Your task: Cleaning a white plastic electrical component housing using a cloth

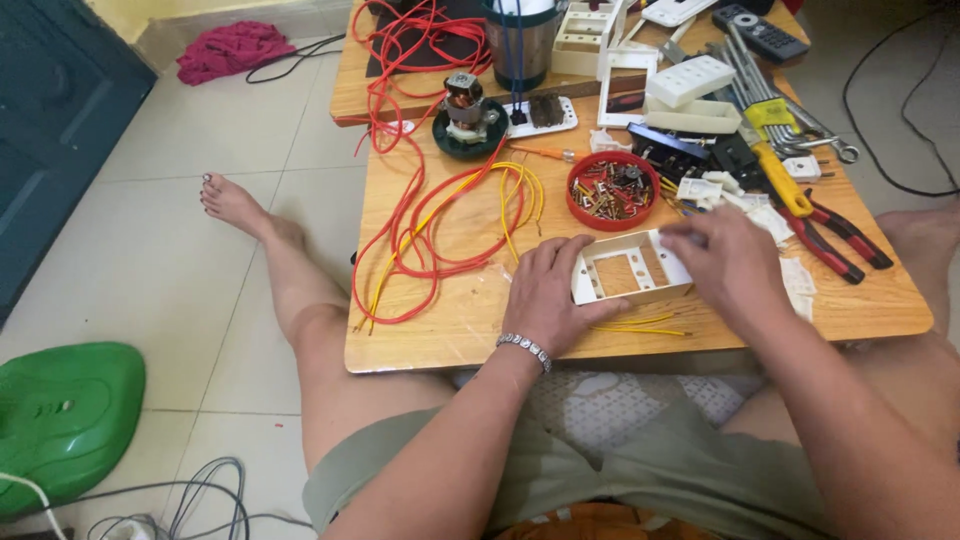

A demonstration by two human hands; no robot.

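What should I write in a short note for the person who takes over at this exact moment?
Left hand: holds the left end of the white switch box frame on the wooden table.
Right hand: fingers grip the frame's right end.
Nearby: yellow wire pieces below the frame, red bowl of screws behind it, red-handled pliers to the right.
Done: frame is empty, no wires attached.
Left: cannot tell.

Red and yellow wires (430, 235), red screw bowl (612, 190), cream switch frame (630, 268), green plastic cover (65, 420).

Box (630, 266) at 6 o'clock: matt cream plastic. Table (440, 330): glossy varnished wood. Wires (420, 225) at 9: smooth red, yellow plastic sheath. Bowl (580, 205) at 12: glossy red plastic, metal screws. Bracelet (525, 349): shiny metal
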